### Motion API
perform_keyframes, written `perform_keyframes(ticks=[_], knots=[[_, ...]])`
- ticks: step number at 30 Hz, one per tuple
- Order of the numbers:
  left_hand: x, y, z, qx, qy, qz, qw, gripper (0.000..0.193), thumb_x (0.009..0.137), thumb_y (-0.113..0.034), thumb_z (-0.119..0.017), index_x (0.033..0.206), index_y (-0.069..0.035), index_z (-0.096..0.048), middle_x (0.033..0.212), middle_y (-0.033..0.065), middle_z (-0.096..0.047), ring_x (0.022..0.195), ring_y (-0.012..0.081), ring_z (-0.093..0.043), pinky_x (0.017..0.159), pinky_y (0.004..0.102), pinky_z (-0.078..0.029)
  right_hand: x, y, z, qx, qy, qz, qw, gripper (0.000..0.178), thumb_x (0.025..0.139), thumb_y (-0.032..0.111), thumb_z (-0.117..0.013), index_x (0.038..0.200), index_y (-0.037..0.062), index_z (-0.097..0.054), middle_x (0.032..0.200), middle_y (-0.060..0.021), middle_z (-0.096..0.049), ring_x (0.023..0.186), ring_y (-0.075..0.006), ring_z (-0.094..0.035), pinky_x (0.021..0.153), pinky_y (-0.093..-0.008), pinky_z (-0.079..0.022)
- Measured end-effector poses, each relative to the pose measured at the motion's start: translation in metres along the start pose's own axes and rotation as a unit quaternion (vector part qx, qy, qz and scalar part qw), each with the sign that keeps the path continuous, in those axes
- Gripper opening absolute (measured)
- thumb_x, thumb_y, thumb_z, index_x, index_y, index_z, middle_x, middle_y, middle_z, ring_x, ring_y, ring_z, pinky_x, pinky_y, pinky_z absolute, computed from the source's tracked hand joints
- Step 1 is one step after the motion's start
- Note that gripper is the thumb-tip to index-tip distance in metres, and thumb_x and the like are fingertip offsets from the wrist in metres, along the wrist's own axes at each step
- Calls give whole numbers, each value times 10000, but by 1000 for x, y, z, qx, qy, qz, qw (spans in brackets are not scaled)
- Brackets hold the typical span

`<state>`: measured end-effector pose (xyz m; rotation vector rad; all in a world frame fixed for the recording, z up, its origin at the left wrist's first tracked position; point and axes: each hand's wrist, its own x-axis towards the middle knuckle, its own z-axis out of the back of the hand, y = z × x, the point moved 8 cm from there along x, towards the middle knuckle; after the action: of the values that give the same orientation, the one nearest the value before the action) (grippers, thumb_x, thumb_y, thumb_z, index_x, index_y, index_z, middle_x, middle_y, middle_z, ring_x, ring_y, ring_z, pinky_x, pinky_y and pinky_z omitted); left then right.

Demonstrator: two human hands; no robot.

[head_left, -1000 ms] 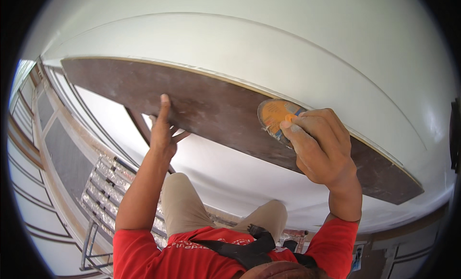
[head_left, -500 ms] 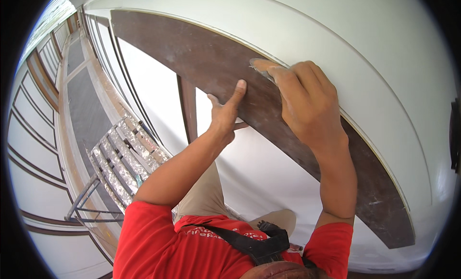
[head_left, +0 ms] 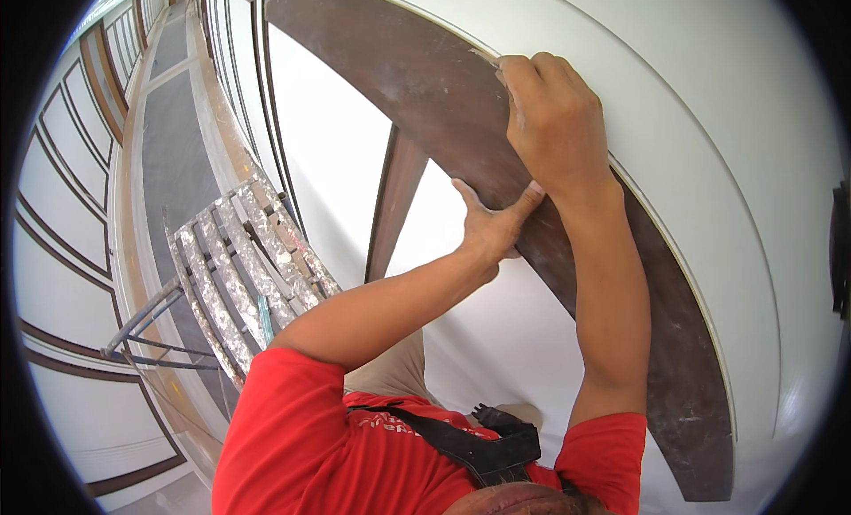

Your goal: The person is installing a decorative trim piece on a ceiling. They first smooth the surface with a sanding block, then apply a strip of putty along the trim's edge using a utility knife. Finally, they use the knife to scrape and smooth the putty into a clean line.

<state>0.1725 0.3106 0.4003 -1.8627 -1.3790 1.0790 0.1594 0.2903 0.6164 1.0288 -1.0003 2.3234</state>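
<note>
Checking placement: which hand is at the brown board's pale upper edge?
The right hand, over that edge; the left hand is at the opposite edge of the brown board.

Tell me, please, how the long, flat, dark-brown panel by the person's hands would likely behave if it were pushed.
The long, flat, dark-brown panel would probably feel stiff, showing no visible dent or sag near the left hand. It would likely stay put, as one long edge runs along the smooth white panelling. It might feel slightly slippery, given its pale smudges.

Paint-spattered slatted platform (head_left: 257, 260) at left
</note>
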Motion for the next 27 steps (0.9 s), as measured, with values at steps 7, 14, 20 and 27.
perform_keyframes(ticks=[7,14,20,27], knots=[[8,9,3,15,-13,3,1000,1573,717,-670,-855,1565,-37,309,1505,341,-400,1368,393,-508,978,458,-569,37,6,-59,-2,3,9,1000,199,789,-60,-640,953,51,-648,774,-100,-604,742,-280,-640,671,-411,-567],[13,17,4,42,10,32,999,1511,760,-640,-817,1563,-58,323,1334,330,-521,1196,353,-603,988,412,-529,70,4,-119,12,-4,14,1000,114,832,-9,-651,926,50,-630,793,-122,-634,779,-314,-665,702,-433,-571],[35,36,6,69,-21,-25,997,1417,827,-613,-757,1550,-162,374,1337,364,-495,1109,376,-640,950,440,-552,106,5,-174,7,7,25,1000,93,876,45,-618,963,48,-651,840,-153,-667,851,-361,-678,748,-479,-567],[73,72,-16,-176,155,-28,972,660,1012,-389,-615,1456,9,-333,1241,196,-641,1109,289,-666,894,421,-583,142,18,-227,-19,54,4,998,154,890,69,-601,1015,36,-684,956,-190,-716,917,-325,-714,816,-434,-592]])
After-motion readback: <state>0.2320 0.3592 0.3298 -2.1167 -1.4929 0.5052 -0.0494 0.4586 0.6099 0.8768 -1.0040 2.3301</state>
